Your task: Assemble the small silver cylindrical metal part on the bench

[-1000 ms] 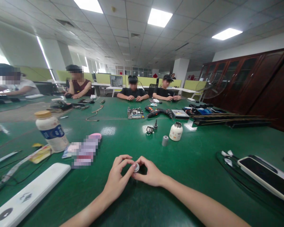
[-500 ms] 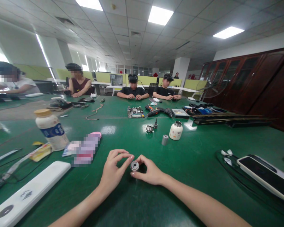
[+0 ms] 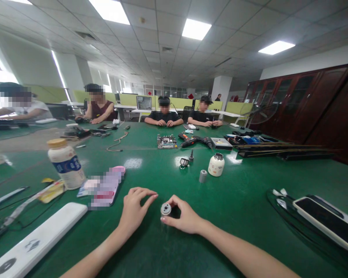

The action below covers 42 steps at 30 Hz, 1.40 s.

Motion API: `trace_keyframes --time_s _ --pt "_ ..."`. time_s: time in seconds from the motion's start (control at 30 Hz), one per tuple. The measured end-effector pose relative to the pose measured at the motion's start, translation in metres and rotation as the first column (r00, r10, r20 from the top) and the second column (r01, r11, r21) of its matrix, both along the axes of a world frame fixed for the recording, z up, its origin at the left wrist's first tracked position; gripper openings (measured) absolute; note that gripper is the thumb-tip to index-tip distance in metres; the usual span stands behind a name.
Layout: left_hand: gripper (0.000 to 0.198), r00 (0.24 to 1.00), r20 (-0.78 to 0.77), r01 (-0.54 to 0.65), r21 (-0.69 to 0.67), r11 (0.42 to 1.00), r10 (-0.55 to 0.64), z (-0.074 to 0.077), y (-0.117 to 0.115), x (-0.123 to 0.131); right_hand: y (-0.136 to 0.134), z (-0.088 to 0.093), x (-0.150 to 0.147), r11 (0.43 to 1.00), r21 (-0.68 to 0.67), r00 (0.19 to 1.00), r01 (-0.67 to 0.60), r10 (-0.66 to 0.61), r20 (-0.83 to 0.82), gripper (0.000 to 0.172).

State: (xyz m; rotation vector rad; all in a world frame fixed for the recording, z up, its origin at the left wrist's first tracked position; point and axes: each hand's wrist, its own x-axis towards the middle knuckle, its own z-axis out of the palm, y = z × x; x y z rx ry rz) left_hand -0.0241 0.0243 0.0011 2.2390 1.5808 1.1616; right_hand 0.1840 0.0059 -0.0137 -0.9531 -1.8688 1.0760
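Observation:
My right hand (image 3: 184,216) holds a small silver metal cylinder (image 3: 166,209) upright between thumb and fingers, low over the green table. Dark holes show in its round top face. To the left, apart from the cylinder, is my left hand (image 3: 135,206), its thumb and index fingertips drawn together in a pinch. Whatever may be between those tips is too small to make out. A second grey metal cylinder (image 3: 203,176) stands farther back, beside a cream bottle with a face drawn on it (image 3: 216,165). Left of these are a metal lid with a ring (image 3: 183,163) and a dark drill-chuck-like part (image 3: 191,155).
On the left are a white bottle (image 3: 67,166), a purple case (image 3: 107,189) and a long white device (image 3: 37,241). A circuit board (image 3: 166,141) and power drills (image 3: 195,141) lie farther back. At right sits a black-topped device (image 3: 324,218) with cables. Several people sit across the table.
My left hand has drawn back leftward from the metal cylinder, its thumb and fingertip now closer together. My right hand still grips the cylinder. The view has tilted slightly upward.

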Motion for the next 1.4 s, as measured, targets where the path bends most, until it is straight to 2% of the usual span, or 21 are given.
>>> trace_keyframes --time_s 0.07,0.13,0.23,0.6,0.8,1.0,1.2,1.4 --pt "0.021 0.994 0.074 0.080 0.056 0.995 -0.084 0.005 -0.007 0.007 0.000 0.000 0.000 1.000 0.004 1.000 0.001 -0.001 -0.011 0.031" --pt "0.018 0.982 0.093 0.161 0.048 0.986 -0.164 0.006 -0.014 0.015 0.000 -0.001 -0.001 1.000 0.011 1.000 -0.002 0.002 -0.025 0.030" --pt "0.016 0.974 0.092 0.207 0.018 0.978 -0.208 0.005 -0.022 0.022 0.000 -0.001 -0.001 1.000 0.016 0.999 -0.008 0.009 -0.043 0.028" --pt "0.017 0.984 0.036 0.170 0.050 0.984 -0.172 0.007 -0.026 0.022 -0.001 0.001 -0.002 1.000 0.023 0.999 0.009 -0.008 -0.038 0.029" --pt "0.016 0.978 -0.016 0.209 0.079 0.975 -0.209 0.006 -0.027 0.023 0.000 0.000 -0.002 0.999 0.039 1.000 0.008 -0.007 -0.030 0.029" --pt "0.019 0.969 -0.018 0.245 0.133 0.960 -0.245 0.007 -0.032 0.026 0.003 -0.004 -0.001 0.999 0.032 0.999 -0.016 0.017 -0.047 0.036" --pt "0.017 0.979 0.043 0.190 0.149 0.971 -0.198 0.004 -0.032 0.026 0.002 -0.004 -0.001 0.999 0.042 0.999 -0.012 0.014 -0.029 0.030" --pt "0.017 0.977 0.170 0.105 0.149 0.983 -0.130 0.004 -0.033 0.026 0.001 -0.001 -0.001 1.000 0.028 1.000 0.002 -0.002 -0.011 0.031"
